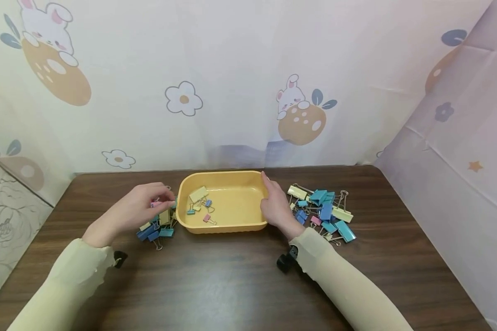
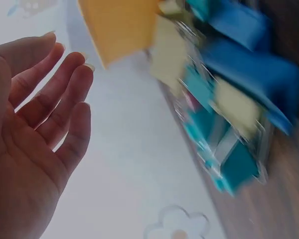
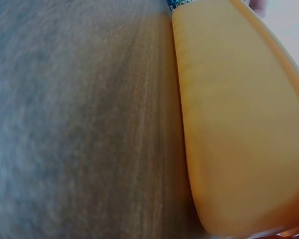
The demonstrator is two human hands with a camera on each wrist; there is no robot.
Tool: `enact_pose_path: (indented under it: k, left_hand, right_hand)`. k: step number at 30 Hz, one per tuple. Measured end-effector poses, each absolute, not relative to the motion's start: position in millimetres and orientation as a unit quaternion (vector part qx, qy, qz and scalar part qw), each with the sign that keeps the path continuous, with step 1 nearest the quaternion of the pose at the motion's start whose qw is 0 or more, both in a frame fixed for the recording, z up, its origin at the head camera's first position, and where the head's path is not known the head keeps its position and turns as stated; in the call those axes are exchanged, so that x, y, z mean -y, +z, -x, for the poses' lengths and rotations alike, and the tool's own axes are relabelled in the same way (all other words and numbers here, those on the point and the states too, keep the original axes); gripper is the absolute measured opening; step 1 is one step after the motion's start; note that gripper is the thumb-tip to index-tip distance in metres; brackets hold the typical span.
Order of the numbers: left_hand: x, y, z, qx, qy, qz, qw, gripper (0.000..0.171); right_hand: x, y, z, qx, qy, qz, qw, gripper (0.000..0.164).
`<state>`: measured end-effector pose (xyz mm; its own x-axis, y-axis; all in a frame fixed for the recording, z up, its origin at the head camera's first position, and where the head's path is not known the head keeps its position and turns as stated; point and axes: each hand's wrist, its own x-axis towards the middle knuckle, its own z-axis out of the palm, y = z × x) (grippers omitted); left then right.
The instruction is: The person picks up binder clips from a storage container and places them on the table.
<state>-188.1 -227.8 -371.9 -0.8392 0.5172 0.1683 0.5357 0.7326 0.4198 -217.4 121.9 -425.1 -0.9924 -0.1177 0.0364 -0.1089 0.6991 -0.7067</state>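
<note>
A yellow plastic tray (image 1: 238, 202) sits on the table, with several small binder clips (image 1: 198, 194) inside toward its left end. My right hand (image 1: 278, 207) grips the tray's right end, thumb up at the rim. Its outer wall (image 3: 239, 119) fills much of the right wrist view. To the left of the tray, my left hand (image 1: 138, 207) hovers over a pile of coloured binder clips (image 1: 165, 218), partly covering it. In the left wrist view that hand's fingers (image 2: 55, 107) bend loosely, with nothing between them and the thumb; the nearby clips (image 2: 229, 99) look blurred.
Right of the tray lies another heap of binder clips (image 1: 325, 209) in teal, blue, yellow and pink, close to my right wrist. A patterned curtain (image 1: 232, 92) hangs along the back edge of the dark wooden table (image 1: 215, 285).
</note>
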Motion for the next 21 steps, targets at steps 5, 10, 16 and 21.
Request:
enact_pose_path:
  k: [5, 10, 16, 21]
  left_hand:
    - [198, -366, 190, 0.922, -0.23, 0.311, 0.017, 0.006]
    - [174, -370, 195, 0.913, -0.202, 0.353, 0.01, 0.006]
    - [155, -381, 205, 0.902, -0.18, 0.389, -0.046, 0.005]
    - [147, -392, 212, 0.896, -0.156, 0.41, -0.067, 0.007]
  right_hand:
    - [-123, -425, 217, -0.919, -0.389, 0.061, 0.008, 0.083]
    - [-123, -425, 217, -0.92, -0.387, 0.062, 0.003, 0.084]
    - [-123, -426, 218, -0.92, -0.385, 0.064, -0.001, 0.084]
    - [-122, -426, 218, -0.918, -0.389, 0.072, -0.002, 0.083]
